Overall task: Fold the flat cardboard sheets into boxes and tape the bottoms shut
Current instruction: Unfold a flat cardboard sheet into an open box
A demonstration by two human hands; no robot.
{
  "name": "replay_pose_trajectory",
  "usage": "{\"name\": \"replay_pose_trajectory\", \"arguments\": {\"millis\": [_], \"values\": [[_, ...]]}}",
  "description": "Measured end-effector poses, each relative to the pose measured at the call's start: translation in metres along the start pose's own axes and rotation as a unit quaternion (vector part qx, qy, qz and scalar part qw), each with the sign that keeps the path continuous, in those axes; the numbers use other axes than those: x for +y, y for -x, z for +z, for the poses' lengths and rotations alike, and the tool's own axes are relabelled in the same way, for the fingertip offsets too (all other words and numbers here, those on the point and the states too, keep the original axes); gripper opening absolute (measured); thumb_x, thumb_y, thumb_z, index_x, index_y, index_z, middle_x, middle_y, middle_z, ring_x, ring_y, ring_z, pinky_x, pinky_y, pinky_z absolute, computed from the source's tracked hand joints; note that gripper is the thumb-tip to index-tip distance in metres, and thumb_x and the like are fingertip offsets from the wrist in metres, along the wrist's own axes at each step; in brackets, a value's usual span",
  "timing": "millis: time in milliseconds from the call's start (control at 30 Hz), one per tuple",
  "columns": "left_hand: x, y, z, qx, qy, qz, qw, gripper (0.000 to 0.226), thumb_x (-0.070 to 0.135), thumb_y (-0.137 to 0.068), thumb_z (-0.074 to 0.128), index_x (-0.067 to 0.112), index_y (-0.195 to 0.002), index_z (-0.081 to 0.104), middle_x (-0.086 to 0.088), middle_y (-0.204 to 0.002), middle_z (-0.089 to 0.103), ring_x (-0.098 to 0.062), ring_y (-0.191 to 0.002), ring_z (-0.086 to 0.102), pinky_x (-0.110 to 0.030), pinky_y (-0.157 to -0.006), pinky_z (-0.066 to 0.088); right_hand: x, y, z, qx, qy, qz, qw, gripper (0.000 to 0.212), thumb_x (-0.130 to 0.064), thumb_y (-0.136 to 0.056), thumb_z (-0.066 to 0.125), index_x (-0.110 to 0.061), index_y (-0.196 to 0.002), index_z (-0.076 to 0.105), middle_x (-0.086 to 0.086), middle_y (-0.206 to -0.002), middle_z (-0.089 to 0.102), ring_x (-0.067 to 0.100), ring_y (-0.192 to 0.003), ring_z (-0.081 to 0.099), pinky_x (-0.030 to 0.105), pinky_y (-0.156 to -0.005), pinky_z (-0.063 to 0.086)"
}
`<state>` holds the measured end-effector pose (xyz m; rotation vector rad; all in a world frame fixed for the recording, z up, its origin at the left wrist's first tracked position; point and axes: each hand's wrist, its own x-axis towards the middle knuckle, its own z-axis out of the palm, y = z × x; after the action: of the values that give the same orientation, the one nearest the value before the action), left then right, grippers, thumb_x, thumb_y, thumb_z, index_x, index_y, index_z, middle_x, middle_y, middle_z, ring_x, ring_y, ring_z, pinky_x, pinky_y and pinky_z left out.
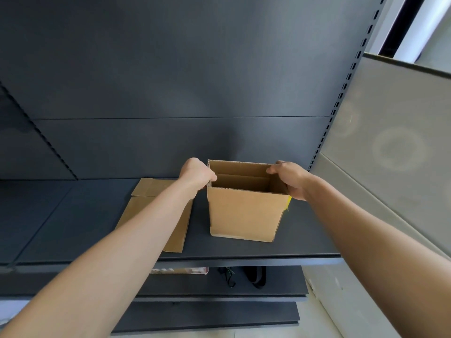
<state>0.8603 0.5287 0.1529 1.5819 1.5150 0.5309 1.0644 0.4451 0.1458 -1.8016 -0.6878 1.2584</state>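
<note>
Head view: one box upright, open upward; one flat sheet left, long axis near-far; left hand and right hand grasp the rim.

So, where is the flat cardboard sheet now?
The flat brown cardboard sheet lies on the dark grey shelf, left of the upright brown cardboard box, partly under the left forearm.

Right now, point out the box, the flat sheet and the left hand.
box (245, 213): head view, front wall.
flat sheet (146, 189): head view, upper flap.
left hand (196, 175): head view, back of hand.
</note>
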Motion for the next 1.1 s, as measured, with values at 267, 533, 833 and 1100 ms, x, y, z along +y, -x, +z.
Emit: {"name": "replay_pose_trajectory", "arguments": {"millis": [267,533,833,1100], "values": [[-0.014,0.004,0.004,-0.046,0.068,0.019,0.996,0.060,-0.004,-0.079,0.068,0.011,-0.132,0.045,-0.007,-0.127,0.050,-0.021,-0.108,0.049,-0.030,-0.078,0.042,0.002,-0.004,-0.006,0.014,-0.124,-0.008,0.992,0.030,-0.001,-0.099,0.034,0.000,-0.124,0.051,0.019,-0.136,0.049,0.034,-0.125,0.048,0.043,-0.098,0.046],[-0.029,0.006,0.003,-0.099,0.155,0.009,0.983,0.066,-0.003,-0.092,0.052,0.021,-0.148,0.027,-0.003,-0.152,0.032,-0.024,-0.132,0.040,-0.036,-0.106,0.034,0.000,-0.001,-0.008,0.006,-0.132,0.008,0.991,0.030,-0.024,-0.094,0.060,-0.004,-0.116,0.058,0.011,-0.117,0.064,0.025,-0.109,0.061,0.039,-0.083,0.054],[-0.030,0.008,0.004,-0.119,0.143,0.011,0.982,0.069,-0.005,-0.093,0.046,0.024,-0.150,0.022,0.001,-0.155,0.019,-0.025,-0.136,0.033,-0.047,-0.112,0.030,-0.001,-0.004,0.002,0.093,-0.039,-0.009,0.995,0.033,-0.021,-0.095,0.058,-0.005,-0.124,0.059,0.010,-0.117,0.063,0.026,-0.107,0.060,0.040,-0.087,0.053],[-0.030,0.013,-0.009,-0.176,0.126,0.002,0.976,0.066,0.004,-0.095,0.050,0.028,-0.150,0.022,0.008,-0.155,0.013,-0.025,-0.138,0.029,-0.053,-0.111,0.027,-0.001,-0.013,0.010,0.143,0.012,-0.032,0.989,0.035,-0.029,-0.094,0.059,-0.009,-0.122,0.062,0.009,-0.103,0.065,0.031,-0.098,0.064,0.045,-0.086,0.055]]}}
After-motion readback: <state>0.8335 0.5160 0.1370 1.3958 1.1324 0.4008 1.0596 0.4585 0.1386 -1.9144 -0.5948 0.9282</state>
